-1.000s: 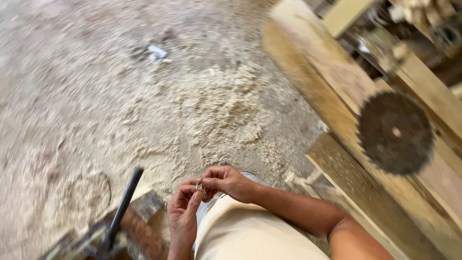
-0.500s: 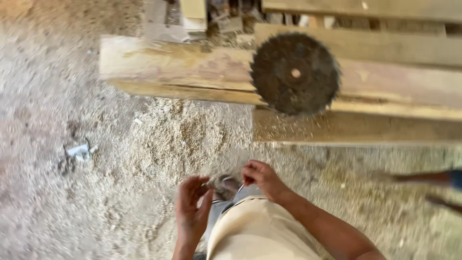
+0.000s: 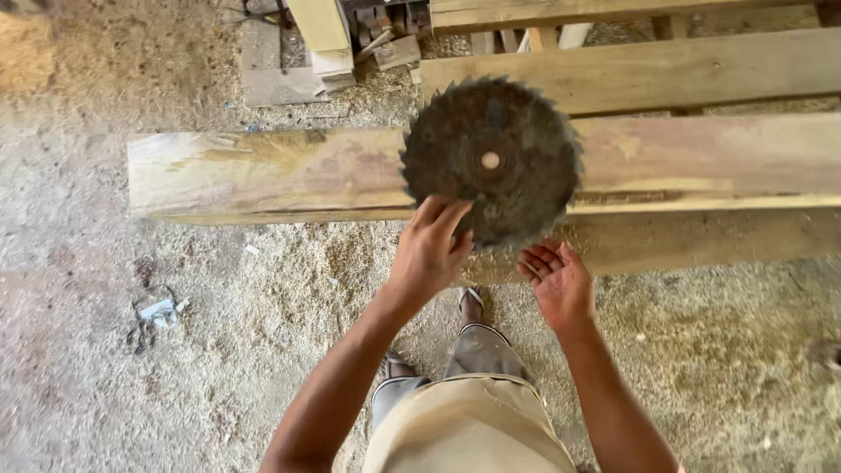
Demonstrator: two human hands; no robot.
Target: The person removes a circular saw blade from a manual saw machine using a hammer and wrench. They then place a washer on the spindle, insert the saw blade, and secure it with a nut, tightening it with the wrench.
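A dark, rusty circular saw blade with a pale centre hole lies flat across a long wooden plank. My left hand reaches up to the blade's lower left rim. Its fingers are curled over the toothed edge and the thumb is hidden. My right hand is just below the blade's lower right rim, palm up and fingers spread, holding nothing. Whether it touches the teeth I cannot tell. My legs and feet stand on the ground below.
More planks lie side by side behind and in front of the blade. Offcuts and wood scraps are stacked at the top. Sawdust covers the floor. A small crumpled scrap lies at the left.
The view has swung up and closer to the blade. Both hands left my waist, where they held something small, and reached forward; the left now grips the blade's rim.
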